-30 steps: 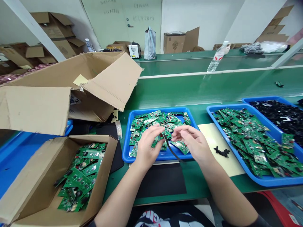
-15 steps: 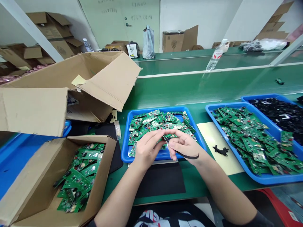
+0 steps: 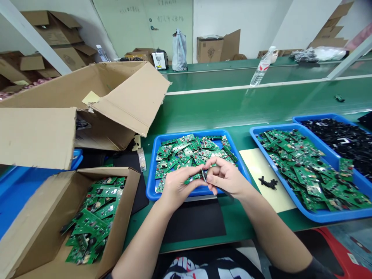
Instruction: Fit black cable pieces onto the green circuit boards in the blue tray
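Over the middle blue tray (image 3: 149,186), my two hands meet at a small circuit board (image 3: 204,175) turned nearly edge-on. The fingers and thumb of my left hand (image 3: 178,186) pinch its left side. My right hand (image 3: 225,178) is closed on it from the right, near a small black part on the board. A thin dark strip (image 3: 229,196) shows below my right palm, mostly hidden, and its kind is unclear. Loose green circuit boards (image 3: 186,149) fill the tray beneath. A black mat (image 3: 193,221) lies on the bench in front.
A cardboard box (image 3: 132,193) with more boards stands at left, below a larger open carton (image 3: 124,100). At right are a blue tray (image 3: 255,135) of boards, another of black parts (image 3: 334,135), and a yellow sheet (image 3: 252,162) bearing small black pieces (image 3: 267,183). A water bottle (image 3: 263,66) stands behind.
The long black strip along my right wrist has swung down and is now mostly hidden. The board between my fingertips shows more plainly. The whole view has shifted slightly.
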